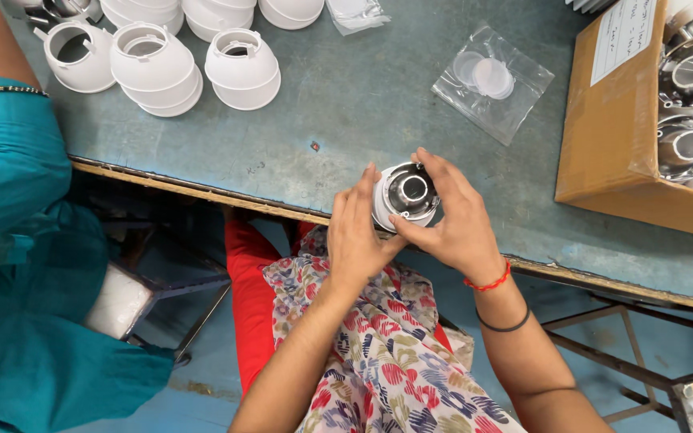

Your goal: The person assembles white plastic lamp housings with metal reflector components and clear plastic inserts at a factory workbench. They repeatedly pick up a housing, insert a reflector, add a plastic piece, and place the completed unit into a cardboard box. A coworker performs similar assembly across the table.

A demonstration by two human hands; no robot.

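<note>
Both my hands hold a round white lamp housing [405,192] with a shiny silver reflector inside, just over the near edge of the grey-blue table [338,112]. My left hand [354,228] cups its left side, fingers pointing up along the rim. My right hand [451,212] wraps over the right side and the top, with the thumb under the front rim. A red thread and a black band circle my right wrist.
White cone-shaped housings [242,68] stand in stacks at the back left. A clear bag of round discs [491,80] lies at the back centre. A cardboard box [611,136] with silver reflectors [687,148] sits at the right. A person in teal [18,240] sits at my left.
</note>
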